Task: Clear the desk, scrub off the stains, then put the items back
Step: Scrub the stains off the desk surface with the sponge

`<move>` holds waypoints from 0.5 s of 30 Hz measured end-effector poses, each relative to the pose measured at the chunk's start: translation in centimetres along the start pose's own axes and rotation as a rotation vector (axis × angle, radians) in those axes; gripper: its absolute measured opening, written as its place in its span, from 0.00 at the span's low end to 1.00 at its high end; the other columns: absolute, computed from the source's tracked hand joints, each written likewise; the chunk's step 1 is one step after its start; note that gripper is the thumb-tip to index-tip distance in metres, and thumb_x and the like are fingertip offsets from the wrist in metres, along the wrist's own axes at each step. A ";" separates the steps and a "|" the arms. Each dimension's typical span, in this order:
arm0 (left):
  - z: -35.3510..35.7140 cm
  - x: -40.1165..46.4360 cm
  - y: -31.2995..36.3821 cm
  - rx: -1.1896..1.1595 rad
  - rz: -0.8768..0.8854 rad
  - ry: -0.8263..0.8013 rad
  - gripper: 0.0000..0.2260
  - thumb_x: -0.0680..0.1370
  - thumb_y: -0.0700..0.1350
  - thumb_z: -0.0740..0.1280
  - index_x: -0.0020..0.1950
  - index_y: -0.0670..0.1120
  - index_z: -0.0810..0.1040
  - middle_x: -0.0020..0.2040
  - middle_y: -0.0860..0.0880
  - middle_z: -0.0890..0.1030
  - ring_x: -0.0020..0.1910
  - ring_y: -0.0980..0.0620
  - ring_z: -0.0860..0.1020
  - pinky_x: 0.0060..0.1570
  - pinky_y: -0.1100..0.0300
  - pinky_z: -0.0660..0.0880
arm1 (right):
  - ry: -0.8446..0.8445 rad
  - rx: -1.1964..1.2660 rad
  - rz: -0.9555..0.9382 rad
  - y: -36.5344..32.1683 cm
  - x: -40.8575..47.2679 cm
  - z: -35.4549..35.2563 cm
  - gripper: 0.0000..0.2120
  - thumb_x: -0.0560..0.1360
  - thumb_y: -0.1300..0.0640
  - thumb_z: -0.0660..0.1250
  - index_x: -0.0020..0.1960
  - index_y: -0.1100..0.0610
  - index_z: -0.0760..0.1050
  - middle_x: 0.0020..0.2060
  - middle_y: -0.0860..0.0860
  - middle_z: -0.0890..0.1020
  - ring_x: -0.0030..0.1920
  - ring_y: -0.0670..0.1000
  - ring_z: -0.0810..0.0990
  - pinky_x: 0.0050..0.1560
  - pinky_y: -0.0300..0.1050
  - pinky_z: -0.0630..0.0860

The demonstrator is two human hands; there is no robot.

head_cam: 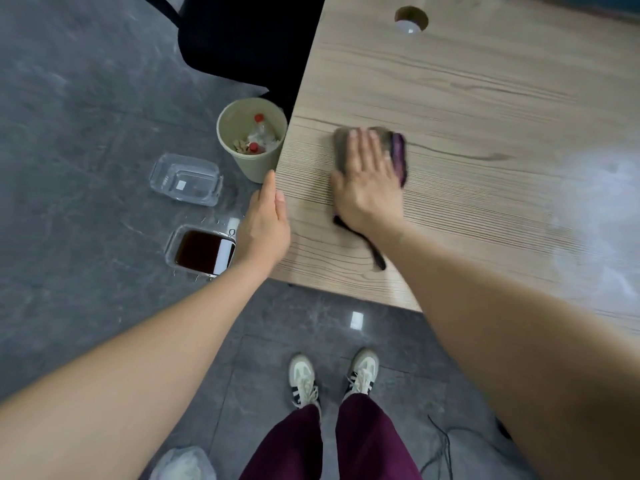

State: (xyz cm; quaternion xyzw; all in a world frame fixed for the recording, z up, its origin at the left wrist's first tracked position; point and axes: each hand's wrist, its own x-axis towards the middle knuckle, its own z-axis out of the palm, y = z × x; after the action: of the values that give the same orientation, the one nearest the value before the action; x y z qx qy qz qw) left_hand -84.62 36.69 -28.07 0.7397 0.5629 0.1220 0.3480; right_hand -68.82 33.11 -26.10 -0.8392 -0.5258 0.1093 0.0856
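My right hand [367, 181] lies flat, fingers straight, pressing a grey and purple cloth [398, 154] onto the light wooden desk [485, 109] near its left corner. The cloth is blurred; a dark strip of it trails out under my wrist. My left hand [265, 223] rests against the desk's left edge, fingers straight, thumb on top, holding nothing. On the floor to the left stand an empty clear plastic box [187, 180] and a clear box of dark liquid [204, 251].
A beige bin [242, 161] with bottles and scraps stands on the grey tiled floor against the desk edge. A dark chair [242, 39] is behind it. The desk has a cable hole [411, 19]. A plastic bag [183, 462] and black cable [446, 448] lie near my feet.
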 end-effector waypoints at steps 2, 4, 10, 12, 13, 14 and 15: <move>-0.1 0.1 0.0 -0.023 0.005 -0.010 0.21 0.84 0.49 0.47 0.77 0.50 0.53 0.74 0.48 0.63 0.70 0.48 0.64 0.64 0.55 0.62 | -0.056 0.032 -0.134 -2.5 -0.5 0.6 0.29 0.81 0.47 0.47 0.78 0.57 0.41 0.77 0.52 0.43 0.76 0.48 0.40 0.74 0.45 0.38; -0.3 0.1 -0.1 -0.057 0.008 -0.010 0.21 0.84 0.49 0.47 0.77 0.50 0.54 0.75 0.49 0.62 0.71 0.49 0.63 0.65 0.57 0.61 | -0.112 0.050 -0.229 -2.8 -0.8 0.7 0.29 0.82 0.48 0.46 0.77 0.56 0.41 0.77 0.51 0.43 0.76 0.47 0.39 0.74 0.44 0.39; -0.2 0.0 0.0 -0.055 -0.029 -0.021 0.21 0.84 0.51 0.46 0.77 0.53 0.53 0.75 0.51 0.63 0.71 0.49 0.63 0.66 0.54 0.61 | 0.004 0.019 0.073 5.9 1.2 -1.8 0.29 0.82 0.47 0.47 0.77 0.59 0.43 0.77 0.54 0.44 0.76 0.51 0.40 0.75 0.45 0.39; -0.2 0.1 -0.1 -0.053 -0.016 -0.011 0.21 0.84 0.50 0.46 0.77 0.52 0.53 0.74 0.50 0.64 0.71 0.48 0.64 0.67 0.54 0.61 | 0.025 0.016 0.209 6.6 1.8 -1.8 0.29 0.82 0.47 0.47 0.77 0.60 0.42 0.77 0.54 0.44 0.76 0.52 0.40 0.75 0.46 0.39; -0.2 0.2 -0.1 -0.049 -0.006 -0.006 0.21 0.84 0.50 0.46 0.77 0.52 0.53 0.74 0.50 0.65 0.71 0.47 0.64 0.66 0.53 0.62 | 0.038 0.017 0.236 6.0 2.0 -1.5 0.30 0.82 0.47 0.47 0.77 0.60 0.42 0.77 0.55 0.44 0.77 0.52 0.40 0.75 0.46 0.39; -0.1 0.2 -0.2 -0.046 0.001 -0.005 0.21 0.84 0.50 0.47 0.77 0.51 0.54 0.73 0.49 0.66 0.70 0.47 0.65 0.66 0.53 0.62 | 0.048 0.011 0.230 4.8 2.0 -1.2 0.30 0.82 0.47 0.47 0.77 0.60 0.42 0.77 0.55 0.44 0.77 0.52 0.40 0.75 0.46 0.39; -0.1 0.2 -0.2 -0.042 0.002 -0.004 0.21 0.84 0.49 0.47 0.77 0.51 0.54 0.73 0.49 0.66 0.69 0.46 0.66 0.65 0.53 0.63 | 0.048 -0.008 0.183 3.3 1.9 -0.8 0.30 0.81 0.47 0.47 0.77 0.60 0.42 0.77 0.55 0.44 0.77 0.52 0.40 0.74 0.46 0.38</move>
State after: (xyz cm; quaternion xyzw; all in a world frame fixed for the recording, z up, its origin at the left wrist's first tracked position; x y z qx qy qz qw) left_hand -84.72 36.93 -28.17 0.7329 0.5589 0.1327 0.3645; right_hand -64.96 33.36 -26.31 -0.8865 -0.4449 0.0946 0.0845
